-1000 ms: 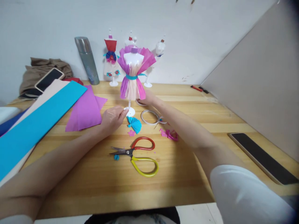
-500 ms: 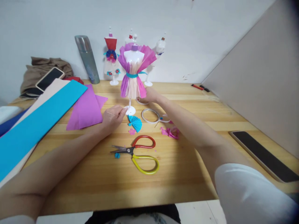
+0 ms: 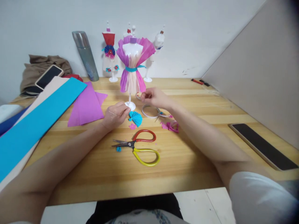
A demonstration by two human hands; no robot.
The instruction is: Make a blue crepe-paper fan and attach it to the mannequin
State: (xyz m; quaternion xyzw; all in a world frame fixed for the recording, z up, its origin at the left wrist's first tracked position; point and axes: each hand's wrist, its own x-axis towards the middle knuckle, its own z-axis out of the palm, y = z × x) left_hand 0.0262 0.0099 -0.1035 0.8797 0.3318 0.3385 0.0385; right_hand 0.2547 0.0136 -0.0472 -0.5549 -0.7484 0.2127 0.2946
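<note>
A small white mannequin (image 3: 132, 49) stands upright in a purple, pink and cream paper dress with a teal waistband. My left hand (image 3: 116, 115) is closed at its round white base (image 3: 130, 106), thumb and fingers pressed on the rim. My right hand (image 3: 153, 96) is right of the stand, fingers curled together beside a small ring; what they hold, if anything, is too small to make out. A pleated blue paper fan (image 3: 135, 119) and a pink paper flower (image 3: 132, 126) lie in front of the base. Nearer me are scissors (image 3: 130, 144) with red and yellow handles.
Tape rolls (image 3: 150, 111) and pink scraps (image 3: 173, 126) lie right of centre. Blue (image 3: 42, 119) and purple paper (image 3: 86, 109) cover the left. Behind stand a flask (image 3: 86, 56) and several dressed mannequins (image 3: 109, 39). A phone (image 3: 263, 146) lies at the right.
My right hand has come out from behind the dress, toward me and slightly right. My left hand remains at the base. The whole view has shifted slightly.
</note>
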